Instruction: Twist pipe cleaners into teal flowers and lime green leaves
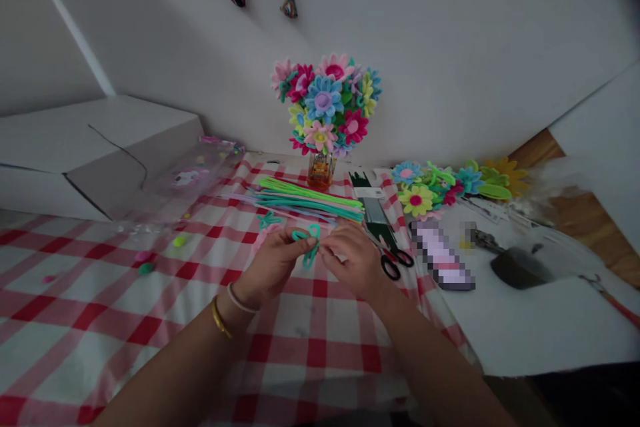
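Observation:
A teal pipe cleaner (310, 257), bent into several petal-like loops, is held above the checked cloth. My left hand (270, 265) pinches it between thumb and fingers. From the other side, the closed fingertips of my right hand (353, 257) meet the loops and seem to grip the same pipe cleaner; the exact contact is partly hidden. Just behind my left hand lies another teal looped piece (269, 219). Beyond both hands a bundle of pipe cleaners (305, 200) in green, teal and pale shades lies crosswise. Black-handled scissors (391, 267) rest to the right of my right hand.
A bouquet of fuzzy flowers (324, 103) stands in a glass vase (320, 172) against the wall. More fuzzy flowers (417, 200) lie at right, near a blurred-out purple item (443, 257) and pliers (610, 293). A white box (100, 140) and clear plastic bag (175, 180) occupy the left.

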`<state>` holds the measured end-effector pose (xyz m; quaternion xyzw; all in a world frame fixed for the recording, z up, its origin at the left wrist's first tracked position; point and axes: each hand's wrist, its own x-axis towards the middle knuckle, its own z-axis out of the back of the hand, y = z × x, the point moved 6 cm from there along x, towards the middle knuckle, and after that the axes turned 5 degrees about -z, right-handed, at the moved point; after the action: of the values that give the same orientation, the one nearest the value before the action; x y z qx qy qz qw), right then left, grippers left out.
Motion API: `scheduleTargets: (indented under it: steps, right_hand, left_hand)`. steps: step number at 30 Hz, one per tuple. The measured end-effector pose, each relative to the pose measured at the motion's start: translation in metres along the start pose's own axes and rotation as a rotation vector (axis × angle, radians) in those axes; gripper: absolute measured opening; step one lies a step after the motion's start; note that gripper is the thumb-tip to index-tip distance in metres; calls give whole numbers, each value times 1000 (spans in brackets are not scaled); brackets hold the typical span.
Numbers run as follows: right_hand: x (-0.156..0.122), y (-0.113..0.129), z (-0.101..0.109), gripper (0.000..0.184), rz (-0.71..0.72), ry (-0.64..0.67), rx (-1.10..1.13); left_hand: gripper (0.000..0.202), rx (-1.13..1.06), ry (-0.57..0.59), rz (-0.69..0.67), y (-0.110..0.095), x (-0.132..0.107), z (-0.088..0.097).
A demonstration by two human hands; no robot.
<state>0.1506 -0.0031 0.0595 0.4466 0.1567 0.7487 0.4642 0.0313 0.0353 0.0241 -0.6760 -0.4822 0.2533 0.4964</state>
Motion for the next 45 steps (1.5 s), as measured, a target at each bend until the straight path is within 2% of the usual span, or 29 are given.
scheduleTargets:
  steps: [3,4,6,8,11,14,17,19,21,23,25,27,30,32,33,35,37,40,42,44,45]
  right_hand:
    - [1,-28,-7,28,-390,103,567]
    - [-1,-33,-12,32,-492,161,735]
    - [-4,-38,-19,28,-627,257,961]
    - [-6,-39,-21,23,-701,313,1045]
    - [-9,-38,-21,22,-739,361,1001]
    - [-6,-34,-17,13,-644,365,741]
    - [1,-22,-5,7,-373,206,281]
    - [3,-4,1,9,-106,86,-31]
    - [0,12,-1,13,115,49,-239]
    - [-3,16,-3,15,186,49,-284]
    - [-1,9,0,10,77,19,-145]
    - [1,-10,0,14,-167,36,176]
    - [-4,-34,-16,27,-557,214,722]
    - [-9,-38,-24,26,-689,340,918]
    - [-10,-38,-26,23,-711,379,947]
    - [-10,-36,-24,19,-680,417,881]
    - [-7,-32,-17,14,-560,364,650]
    - [1,-11,-2,10,-192,165,106]
    - [-1,7,0,14,50,66,-160]
    - [-3,14,-1,16,137,17,-230]
    - [-2,12,0,14,102,-6,-185]
  left_hand:
    - [10,221,20,-141,-11,-2,-1]
    - [10,290,44,-179,-14,-3,-3]
    - [10,390,104,-251,-19,-5,-8]
    - [11,459,153,-307,-23,-8,-12]
    - [13,542,172,-357,-27,-9,-15]
    - [13,639,147,-397,-27,-8,-15]
    - [13,633,62,-297,-19,-3,-7]
    - [14,454,24,-132,-7,0,-1]
    - [21,196,60,20,3,1,-3]
    - [24,26,96,94,7,1,-6]
    - [19,-13,70,70,4,2,-4]
    - [12,42,26,-2,-1,2,0]
    - [10,191,21,-78,-7,2,2]
    - [12,270,61,-111,-9,0,0]
    - [13,298,89,-128,-10,-1,-2]
    - [13,343,135,-154,-11,-2,-4]
    - [13,359,129,-143,-9,-2,-4]
    - [16,238,65,-33,0,1,0]
    - [19,90,61,53,5,1,-1]
    - [20,-12,80,98,6,1,-3]
    - [19,-38,80,99,5,1,-3]
